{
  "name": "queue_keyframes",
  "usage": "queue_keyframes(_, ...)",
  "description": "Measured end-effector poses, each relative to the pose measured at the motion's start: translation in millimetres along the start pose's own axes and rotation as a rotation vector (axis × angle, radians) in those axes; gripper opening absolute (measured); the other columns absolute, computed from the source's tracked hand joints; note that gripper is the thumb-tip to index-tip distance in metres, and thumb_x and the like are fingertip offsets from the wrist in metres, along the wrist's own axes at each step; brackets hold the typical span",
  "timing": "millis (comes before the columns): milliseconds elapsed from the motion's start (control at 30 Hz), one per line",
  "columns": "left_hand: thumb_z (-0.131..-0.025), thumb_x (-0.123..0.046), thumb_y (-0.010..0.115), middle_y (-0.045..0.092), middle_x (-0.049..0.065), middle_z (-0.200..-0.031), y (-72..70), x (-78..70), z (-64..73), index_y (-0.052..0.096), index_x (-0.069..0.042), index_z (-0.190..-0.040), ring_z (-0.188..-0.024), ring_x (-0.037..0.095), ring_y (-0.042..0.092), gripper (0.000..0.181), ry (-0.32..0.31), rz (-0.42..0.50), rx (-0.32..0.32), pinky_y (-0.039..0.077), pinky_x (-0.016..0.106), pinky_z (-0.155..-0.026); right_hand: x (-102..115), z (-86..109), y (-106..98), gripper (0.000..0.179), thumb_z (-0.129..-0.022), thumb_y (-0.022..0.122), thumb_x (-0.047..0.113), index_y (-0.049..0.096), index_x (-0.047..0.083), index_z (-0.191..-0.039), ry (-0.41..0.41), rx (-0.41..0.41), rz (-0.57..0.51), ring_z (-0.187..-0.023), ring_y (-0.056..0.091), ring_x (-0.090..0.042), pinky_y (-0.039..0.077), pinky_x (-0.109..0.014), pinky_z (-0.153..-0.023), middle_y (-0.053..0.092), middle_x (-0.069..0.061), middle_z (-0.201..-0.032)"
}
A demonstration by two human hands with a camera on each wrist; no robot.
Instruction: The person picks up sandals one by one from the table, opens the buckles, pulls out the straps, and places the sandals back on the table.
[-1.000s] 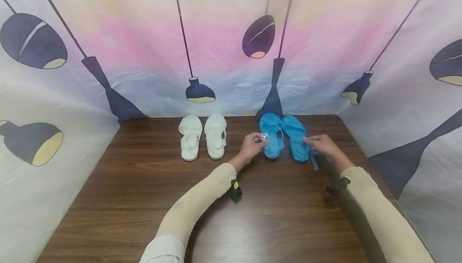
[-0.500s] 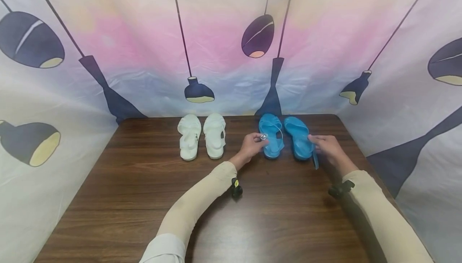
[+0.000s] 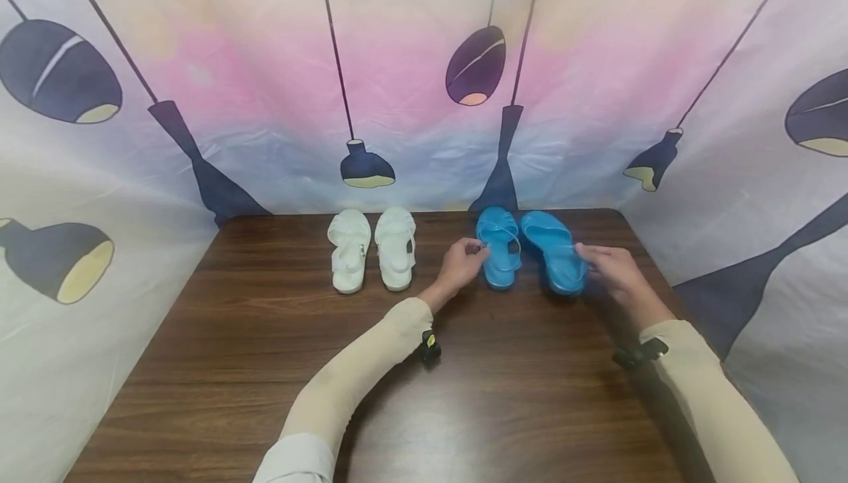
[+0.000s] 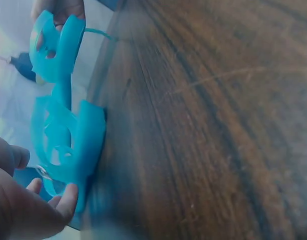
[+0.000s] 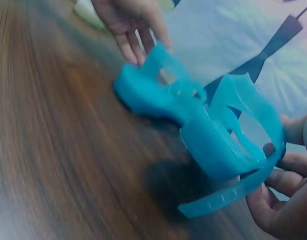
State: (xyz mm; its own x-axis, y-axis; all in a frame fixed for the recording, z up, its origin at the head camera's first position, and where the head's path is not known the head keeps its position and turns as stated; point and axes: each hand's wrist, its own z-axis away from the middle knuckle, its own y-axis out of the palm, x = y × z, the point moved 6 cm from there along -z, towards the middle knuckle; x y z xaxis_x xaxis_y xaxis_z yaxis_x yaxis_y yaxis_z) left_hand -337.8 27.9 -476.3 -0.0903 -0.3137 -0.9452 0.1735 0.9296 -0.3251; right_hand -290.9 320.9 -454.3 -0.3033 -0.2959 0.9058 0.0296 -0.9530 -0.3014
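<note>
Two blue jelly sandals stand side by side toward the back right of the table. My left hand (image 3: 461, 263) is beside the left blue sandal (image 3: 498, 271). Its fingertips are right at the heel strap, and they stand apart around a small silver buckle (image 4: 42, 171) in the left wrist view. My right hand (image 3: 616, 269) pinches the ankle strap of the right blue sandal (image 3: 555, 266), whose heel points out to the right. In the right wrist view the loose, holed strap end (image 5: 213, 202) hangs below my right fingers.
A pair of white sandals, one (image 3: 349, 256) left of the other (image 3: 396, 255), stands toward the back left. The brown wooden table (image 3: 278, 365) meets a printed fabric backdrop (image 3: 265, 85) at its far edge, with fabric also on both sides.
My right hand has moved right with the strap, and the right blue sandal's heel has swung away from the left one. The silver buckle at my left fingertips no longer shows in the head view.
</note>
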Motion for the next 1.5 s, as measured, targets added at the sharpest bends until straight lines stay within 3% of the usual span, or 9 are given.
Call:
queue_keyframes(200,-0.103,-0.024,0.062,0.064,0.016,-0.133,-7.6,-27.4,15.1,0.063,-0.004,-0.132,-0.12,0.026,0.062,0.036,0.132,-0.075,0.011,0.053,0.041,-0.101,15,18.9,0,0.086,-0.099,0.055,0.059,0.033,0.0,-0.157,0.006,-0.009,0.008,-0.148,0.032,-0.043,0.028,-0.059,-0.119,0.032,-0.025,-0.162)
queue_keyframes(400,-0.103,-0.033,0.063,0.065,0.01,-0.136,-10.5,-60.2,37.0,0.063,-0.012,-0.135,-0.118,0.02,0.066,0.038,0.205,-0.082,0.14,0.056,0.037,-0.095,31,35.3,8,0.087,-0.097,0.058,0.06,0.035,0.002,-0.157,-0.001,-0.013,-0.006,-0.147,0.036,-0.044,0.029,-0.061,-0.118,0.034,-0.023,-0.161)
queue_keyframes(600,-0.101,-0.042,0.064,0.068,0.002,-0.129,-10.3,-80.0,54.4,0.063,-0.015,-0.135,-0.107,0.012,0.069,0.044,0.202,-0.085,0.236,0.059,0.032,-0.084,46,57.3,24,0.087,-0.097,0.057,0.062,0.036,0.001,-0.156,-0.047,0.001,0.024,-0.145,0.036,-0.046,0.028,-0.064,-0.117,0.034,-0.024,-0.161)
queue_keyframes(767,-0.102,-0.047,0.06,0.07,0.005,-0.125,-9.2,-88.5,65.1,0.061,-0.012,-0.138,-0.103,0.015,0.072,0.05,0.183,-0.072,0.3,0.059,0.03,-0.085,54,73.3,46,0.083,-0.097,0.059,0.06,0.044,0.0,-0.152,-0.088,-0.003,0.024,-0.142,0.042,-0.043,0.034,-0.061,-0.116,0.042,-0.023,-0.157)
queue_keyframes(933,-0.103,-0.048,0.058,0.073,0.006,-0.116,-17.1,-87.5,80.7,0.063,-0.01,-0.136,-0.103,0.025,0.073,0.05,0.157,-0.038,0.296,0.059,0.03,-0.084,55,85.1,71,0.079,-0.096,0.062,0.059,0.049,0.003,-0.149,-0.083,-0.001,0.019,-0.139,0.046,-0.039,0.037,-0.059,-0.115,0.049,-0.02,-0.152)
queue_keyframes(1033,-0.102,-0.048,0.059,0.073,0.004,-0.117,-25.1,-82.4,93.2,0.066,-0.011,-0.133,-0.104,0.022,0.073,0.049,0.146,-0.058,0.273,0.059,0.03,-0.085,51,90.8,86,0.075,-0.096,0.062,0.058,0.052,0.004,-0.147,-0.082,0.01,0.018,-0.138,0.048,-0.037,0.04,-0.056,-0.113,0.052,-0.018,-0.149)
queue_keyframes(1200,-0.1,-0.045,0.064,0.07,0.005,-0.128,-38.9,-69.1,113.8,0.067,-0.01,-0.132,-0.108,0.017,0.071,0.048,0.111,-0.088,0.251,0.059,0.034,-0.089,43,98.2,109,0.071,-0.096,0.063,0.058,0.056,0.006,-0.145,-0.103,0.064,0.033,-0.14,0.047,-0.035,0.04,-0.057,-0.113,0.055,-0.016,-0.148)
queue_keyframes(1500,-0.098,-0.032,0.07,0.07,0.012,-0.126,-55.7,-41.8,143.3,0.067,-0.005,-0.13,-0.108,0.023,0.072,0.042,0.064,0.013,0.242,0.06,0.035,-0.088,29,109.0,145,0.058,-0.097,0.066,0.05,0.063,0.009,-0.138,-0.122,0.131,0.058,-0.138,0.05,-0.035,0.039,-0.061,-0.112,0.061,-0.012,-0.143)
